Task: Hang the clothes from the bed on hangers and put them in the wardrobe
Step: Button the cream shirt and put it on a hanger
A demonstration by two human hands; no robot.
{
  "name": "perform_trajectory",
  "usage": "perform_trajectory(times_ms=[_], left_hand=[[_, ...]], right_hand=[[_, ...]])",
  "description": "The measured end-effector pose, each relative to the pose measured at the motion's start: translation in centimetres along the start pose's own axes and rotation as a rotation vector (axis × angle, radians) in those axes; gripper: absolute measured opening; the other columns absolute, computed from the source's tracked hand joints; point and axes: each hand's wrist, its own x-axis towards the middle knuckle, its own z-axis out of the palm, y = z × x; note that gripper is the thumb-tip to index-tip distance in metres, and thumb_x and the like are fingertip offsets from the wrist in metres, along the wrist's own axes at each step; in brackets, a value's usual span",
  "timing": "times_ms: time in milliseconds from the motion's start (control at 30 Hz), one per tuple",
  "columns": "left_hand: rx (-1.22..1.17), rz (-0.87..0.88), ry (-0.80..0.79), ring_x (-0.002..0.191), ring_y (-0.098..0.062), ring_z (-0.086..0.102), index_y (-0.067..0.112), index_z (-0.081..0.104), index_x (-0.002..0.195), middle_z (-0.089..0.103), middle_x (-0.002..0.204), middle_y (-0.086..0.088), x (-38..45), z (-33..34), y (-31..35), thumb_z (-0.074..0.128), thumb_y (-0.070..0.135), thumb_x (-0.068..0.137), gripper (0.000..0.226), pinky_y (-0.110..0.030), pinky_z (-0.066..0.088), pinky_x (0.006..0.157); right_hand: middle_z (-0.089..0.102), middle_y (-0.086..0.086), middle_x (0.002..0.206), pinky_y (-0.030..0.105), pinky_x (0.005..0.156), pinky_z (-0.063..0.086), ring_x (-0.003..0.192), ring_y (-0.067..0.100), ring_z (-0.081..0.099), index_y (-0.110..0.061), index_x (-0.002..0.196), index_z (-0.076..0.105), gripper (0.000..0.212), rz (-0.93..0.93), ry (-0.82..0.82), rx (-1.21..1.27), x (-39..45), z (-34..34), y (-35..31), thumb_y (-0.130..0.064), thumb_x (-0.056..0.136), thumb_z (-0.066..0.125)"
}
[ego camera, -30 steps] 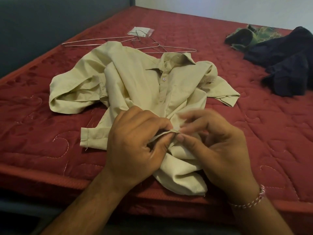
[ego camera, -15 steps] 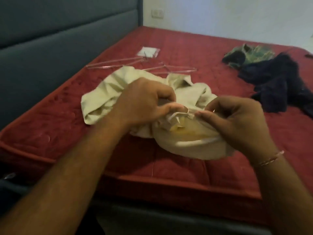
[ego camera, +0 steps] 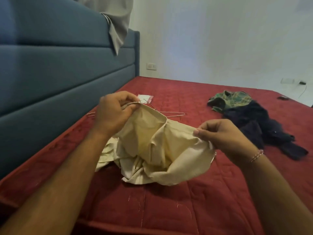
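Observation:
A beige shirt point(ego camera: 152, 146) is lifted off the red bed point(ego camera: 186, 200), its hem stretched open between my hands and the rest bunched on the mattress. My left hand point(ego camera: 113, 112) pinches the hem's left end, raised higher. My right hand point(ego camera: 221, 134) pinches the right end. Thin wire hangers point(ego camera: 174, 114) lie on the bed just behind the shirt, partly hidden by it and my left hand. Farther right lie a green patterned garment point(ego camera: 232, 99) and a dark navy garment point(ego camera: 257, 128).
A blue padded headboard point(ego camera: 59, 73) runs along the left, with a grey cloth point(ego camera: 116, 22) draped over its top. A small clear packet point(ego camera: 145, 98) lies near the hangers. A white wall with sockets stands behind the bed. No wardrobe is in view.
Both hands have lifted the shirt's hem and drawn apart, opening it wide. The camera has tilted up, showing the headboard and wall.

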Motion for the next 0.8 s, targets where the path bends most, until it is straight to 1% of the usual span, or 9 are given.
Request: perform_trajectory(times_ms=[67,133,233,300,400,467,600,700,800], left_hand=[[-0.089,0.062,0.167,0.09,0.005,0.072,0.027,0.079,0.1,0.075,0.095,0.019,-1.6,1.0,0.8,0.08,0.012,0.089,0.018,-0.017,0.057,0.083],[-0.115,0.194,0.213,0.098,0.0,0.073,0.017,0.079,0.107,0.077,0.103,0.011,-3.4,1.6,2.3,0.076,0.006,0.092,0.019,-0.022,0.057,0.088],[-0.199,0.323,0.2,0.102,-0.003,0.073,0.011,0.076,0.112,0.077,0.106,0.006,-5.8,1.9,5.2,0.072,0.008,0.094,0.018,-0.021,0.057,0.088],[-0.244,0.389,0.155,0.099,-0.007,0.074,0.007,0.076,0.109,0.077,0.103,0.002,-7.1,2.0,6.7,0.071,0.008,0.095,0.015,-0.026,0.059,0.084],[-0.171,0.544,0.123,0.09,-0.016,0.074,0.003,0.079,0.099,0.077,0.095,-0.002,-8.3,2.3,7.7,0.073,0.005,0.094,0.008,-0.035,0.057,0.077],[-0.129,0.607,0.13,0.082,-0.017,0.07,0.003,0.08,0.092,0.075,0.087,-0.002,-8.9,2.7,8.0,0.075,0.011,0.092,0.009,-0.04,0.053,0.072],[-0.079,0.686,0.143,0.078,-0.02,0.069,0.004,0.081,0.088,0.076,0.088,-0.002,-9.6,3.1,8.3,0.082,0.014,0.089,0.011,-0.045,0.051,0.068],[-0.03,0.715,0.154,0.077,-0.024,0.068,0.003,0.082,0.09,0.076,0.091,-0.003,-9.5,3.2,8.1,0.082,0.012,0.091,0.009,-0.047,0.049,0.067],[0.01,0.726,0.182,0.077,-0.024,0.067,0.005,0.082,0.088,0.076,0.09,-0.003,-9.5,3.4,8.0,0.085,0.015,0.088,0.01,-0.048,0.048,0.067]], right_hand=[[0.072,0.007,0.076,0.027,0.06,0.052,0.067,0.014,0.064,-0.005,0.089,0.077,0.011,-0.024,-0.009,0.112,-0.8,0.5,-0.2,-0.015,0.091,0.074],[0.074,0.012,0.083,0.027,0.063,0.055,0.072,0.017,0.068,-0.002,0.096,0.078,0.01,-0.053,-0.035,0.213,-2.1,1.1,-0.8,-0.005,0.094,0.068],[0.074,0.017,0.083,0.026,0.061,0.054,0.072,0.019,0.066,0.0,0.091,0.078,0.008,-0.111,0.014,0.304,-3.8,1.8,-2.5,-0.006,0.086,0.075],[0.075,0.017,0.085,0.024,0.063,0.053,0.074,0.019,0.067,-0.002,0.091,0.079,0.011,-0.141,0.029,0.33,-4.9,2.1,-3.6,-0.008,0.082,0.076],[0.076,0.019,0.091,0.026,0.067,0.055,0.078,0.021,0.069,-0.004,0.096,0.08,0.015,-0.16,0.016,0.376,-6.1,2.5,-4.8,-0.007,0.082,0.074],[0.076,0.021,0.093,0.029,0.07,0.058,0.081,0.024,0.071,-0.005,0.101,0.079,0.02,-0.164,0.005,0.408,-6.7,2.7,-5.1,-0.004,0.081,0.075],[0.073,0.017,0.086,0.027,0.069,0.059,0.079,0.025,0.07,-0.008,0.11,0.075,0.033,-0.148,0.006,0.467,-7.3,2.9,-5.7,-0.001,0.077,0.076],[0.072,0.016,0.085,0.027,0.069,0.058,0.078,0.025,0.07,-0.009,0.11,0.075,0.035,-0.157,0.011,0.489,-7.5,2.9,-5.8,-0.003,0.075,0.077],[0.074,0.02,0.09,0.028,0.071,0.059,0.081,0.027,0.07,-0.008,0.111,0.074,0.034,-0.181,0.013,0.464,-7.6,3.2,-5.6,-0.006,0.077,0.077]])
